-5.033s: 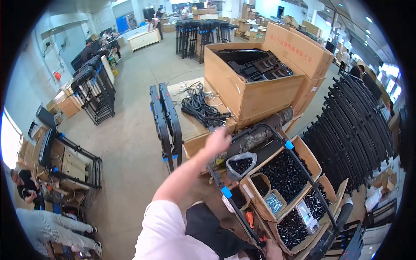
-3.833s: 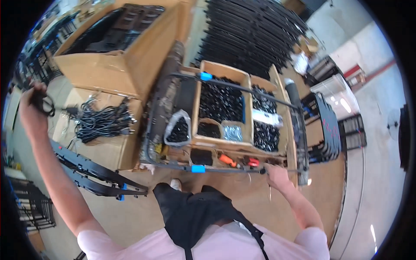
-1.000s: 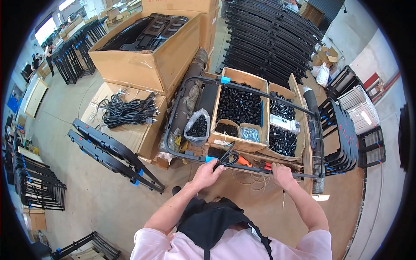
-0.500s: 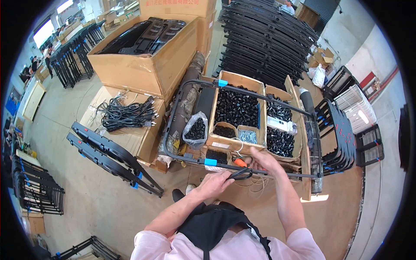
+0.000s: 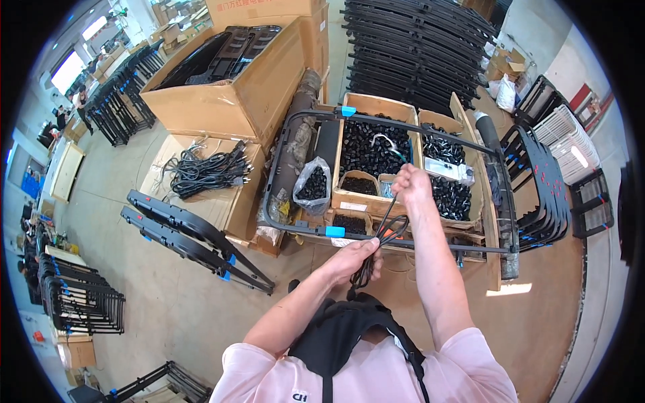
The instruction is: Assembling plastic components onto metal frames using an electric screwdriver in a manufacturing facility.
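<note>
My left hand point(image 5: 355, 260) is closed around a looped black power cord point(image 5: 391, 232), and part of the bundle hangs below the fingers. Farther forward, my right hand point(image 5: 412, 184) is closed on the same cord, drawing a length of it up between the hands. Thin white and green wire ends point(image 5: 388, 143) stick out past the right fingers, over a wooden box point(image 5: 349, 206) of small black plastic parts. Across the boxes lies a black tubular frame point(image 5: 430, 246) with blue tape point(image 5: 334, 231) on it. Something orange point(image 5: 393, 234) shows partly behind the cord.
More black cords point(image 5: 209, 168) lie on a carton to the left, beside leaning black frame pieces point(image 5: 181, 228). A plastic bag point(image 5: 313, 185) of black parts sits by the wooden box. Behind stand a large carton point(image 5: 201, 111) and stacked black bars point(image 5: 416, 54). Curved black frames point(image 5: 544, 188) stand right.
My right hand has moved forward and up, pulling out a length of cord with its wire ends. The left hand has shifted slightly right with the bundle. The view has shifted a little.
</note>
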The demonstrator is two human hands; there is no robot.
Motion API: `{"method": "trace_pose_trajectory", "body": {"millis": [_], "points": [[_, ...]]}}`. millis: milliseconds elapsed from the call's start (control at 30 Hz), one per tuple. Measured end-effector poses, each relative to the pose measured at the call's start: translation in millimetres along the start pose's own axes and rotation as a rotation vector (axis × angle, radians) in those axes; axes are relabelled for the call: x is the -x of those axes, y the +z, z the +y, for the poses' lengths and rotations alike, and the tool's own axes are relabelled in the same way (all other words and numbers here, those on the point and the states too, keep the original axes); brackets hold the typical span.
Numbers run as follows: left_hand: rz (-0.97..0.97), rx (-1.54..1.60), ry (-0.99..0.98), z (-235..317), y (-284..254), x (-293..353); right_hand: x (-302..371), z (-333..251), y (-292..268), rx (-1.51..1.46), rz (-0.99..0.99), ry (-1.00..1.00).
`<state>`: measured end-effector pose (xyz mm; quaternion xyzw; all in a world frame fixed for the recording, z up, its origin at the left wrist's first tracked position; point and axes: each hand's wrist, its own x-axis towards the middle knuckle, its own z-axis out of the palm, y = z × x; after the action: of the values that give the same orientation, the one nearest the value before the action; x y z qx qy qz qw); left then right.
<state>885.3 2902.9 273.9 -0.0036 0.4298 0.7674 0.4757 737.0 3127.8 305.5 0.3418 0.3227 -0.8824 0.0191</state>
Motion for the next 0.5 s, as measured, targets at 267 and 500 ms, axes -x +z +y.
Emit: {"method": "trace_pose_trajectory", "body": {"millis": [267, 500], "points": [[0.081, -0.087, 0.04, -33.5, 15.6, 29.3, -26.0, -63.0, -16.9, -0.057, 0.053, -0.08], [0.122, -0.023, -0.052, -31.6, 40.8, 51.5, -36.4, -90.9, -20.3, -0.037, -0.016, -0.145]]}}
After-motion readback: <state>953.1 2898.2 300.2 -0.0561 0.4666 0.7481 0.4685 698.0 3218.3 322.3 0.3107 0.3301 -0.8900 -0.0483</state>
